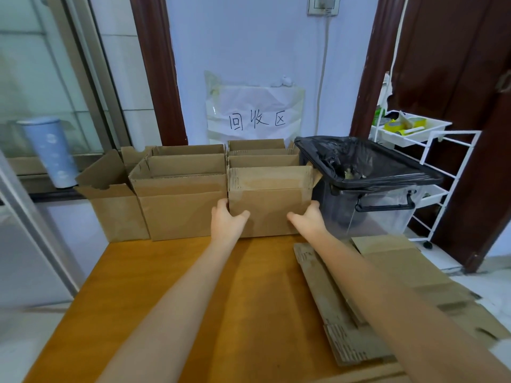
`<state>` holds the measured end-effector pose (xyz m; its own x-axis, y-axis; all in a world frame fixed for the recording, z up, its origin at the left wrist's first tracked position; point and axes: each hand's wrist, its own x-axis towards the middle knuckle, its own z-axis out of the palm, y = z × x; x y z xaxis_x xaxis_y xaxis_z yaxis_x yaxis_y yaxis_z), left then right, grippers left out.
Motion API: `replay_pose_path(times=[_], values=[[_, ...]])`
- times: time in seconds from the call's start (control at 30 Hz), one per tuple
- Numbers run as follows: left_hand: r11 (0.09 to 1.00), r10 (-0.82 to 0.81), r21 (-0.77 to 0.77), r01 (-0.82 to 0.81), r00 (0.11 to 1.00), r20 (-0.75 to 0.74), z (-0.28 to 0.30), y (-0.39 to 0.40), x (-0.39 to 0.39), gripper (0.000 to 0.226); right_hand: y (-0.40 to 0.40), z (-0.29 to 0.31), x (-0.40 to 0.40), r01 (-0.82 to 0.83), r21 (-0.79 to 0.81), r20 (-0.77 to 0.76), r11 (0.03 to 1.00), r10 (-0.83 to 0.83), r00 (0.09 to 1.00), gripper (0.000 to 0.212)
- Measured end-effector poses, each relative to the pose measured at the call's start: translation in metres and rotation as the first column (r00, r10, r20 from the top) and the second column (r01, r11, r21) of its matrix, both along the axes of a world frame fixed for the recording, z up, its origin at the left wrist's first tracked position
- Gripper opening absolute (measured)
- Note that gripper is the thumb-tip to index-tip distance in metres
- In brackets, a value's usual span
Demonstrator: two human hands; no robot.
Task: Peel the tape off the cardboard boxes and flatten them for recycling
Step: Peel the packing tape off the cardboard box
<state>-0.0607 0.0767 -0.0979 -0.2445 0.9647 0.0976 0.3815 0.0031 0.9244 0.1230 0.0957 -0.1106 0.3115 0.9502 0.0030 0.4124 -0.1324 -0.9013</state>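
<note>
Pale wall (249, 37) behind, crumpled paper sign (255, 113) taped on, handwritten characters in black. Dark wooden door frames either side. Orange-brown bench (193, 286) in foreground. Along far edge of bench, row of open cardboard boxes: small box (116, 211) at left with flaps up, wide box (182, 211) at middle, held box (269, 211) just right of it and touching it, further boxes (257, 152) stacked close behind. Left hand (228, 221) on left lower corner of held box, thumb across front face, fingers wrapped round side, wedged between this box and wide box. Right hand (309, 218) on right lower corner, thumb on front face, fingers curled round side. Both grips closed on box; box upright, base at far edge of bench, top flaps raised. Tape on held box not discernible. Flattened cardboard (409, 277) on right part of bench, overhanging edge, under right forearm. Bin (381, 205) with black liner just right of held box, clear walls, black handle. White wire cart (431, 161) further right, tray on top holding yellow tape rolls (398, 127). Pale blue tumbler (52, 150) on ledge at far left, blurred.
</note>
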Motion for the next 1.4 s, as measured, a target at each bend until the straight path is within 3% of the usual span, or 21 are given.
replay_pose_path(times=[0.27,0.33,0.43,0.7,0.8,1.0,1.17,1.23,1.33,1.4], values=[[0.999,-0.043,-0.015,0.044,0.997,0.072,-0.005,-0.003,-0.007,0.039,-0.012,0.001,0.003,0.015,-0.028,-0.015,0.999,-0.015,1.0,0.071],[0.998,-0.061,-0.019,0.062,0.996,0.073,-0.004,-0.003,-0.012,0.047,-0.013,-0.001,0.005,0.026,-0.032,-0.029,0.999,-0.027,0.999,0.067],[0.992,-0.116,-0.054,0.116,0.993,0.01,-0.001,0.001,-0.019,0.078,-0.013,-0.002,0.004,0.027,-0.034,-0.037,0.999,-0.028,0.999,0.067],[0.989,-0.149,-0.035,0.145,0.975,-0.167,0.005,0.012,-0.02,0.084,-0.006,-0.005,0.005,0.065,-0.021,-0.016,0.998,-0.066,0.998,0.07],[0.989,-0.147,-0.001,0.147,0.988,-0.053,0.003,0.012,-0.022,0.086,-0.003,-0.004,0.007,0.062,-0.045,-0.027,0.997,-0.063,0.998,0.081],[0.976,-0.19,0.105,0.189,0.982,0.004,-0.004,0.003,-0.034,0.057,0.0,0.006,0.007,0.048,-0.092,-0.013,0.995,-0.049,0.999,0.086],[0.949,-0.284,0.141,0.28,0.959,0.008,0.001,-0.009,-0.034,0.058,0.002,0.012,0.004,0.054,-0.164,-0.002,0.985,-0.055,0.998,0.08],[0.945,-0.308,0.141,0.296,0.949,0.071,0.002,-0.012,-0.034,0.053,0.002,0.014,0.005,0.061,-0.186,-0.003,0.981,-0.063,0.998,0.077],[0.947,-0.309,0.148,0.285,0.934,0.177,0.001,-0.013,-0.038,0.029,0.001,0.014,0.007,0.063,-0.195,0.014,0.979,-0.061,0.998,0.076],[0.957,-0.274,0.15,0.248,0.942,0.194,0.0,-0.011,-0.041,0.028,-0.001,0.013,0.007,0.056,-0.187,0.025,0.981,-0.052,0.998,0.074]])
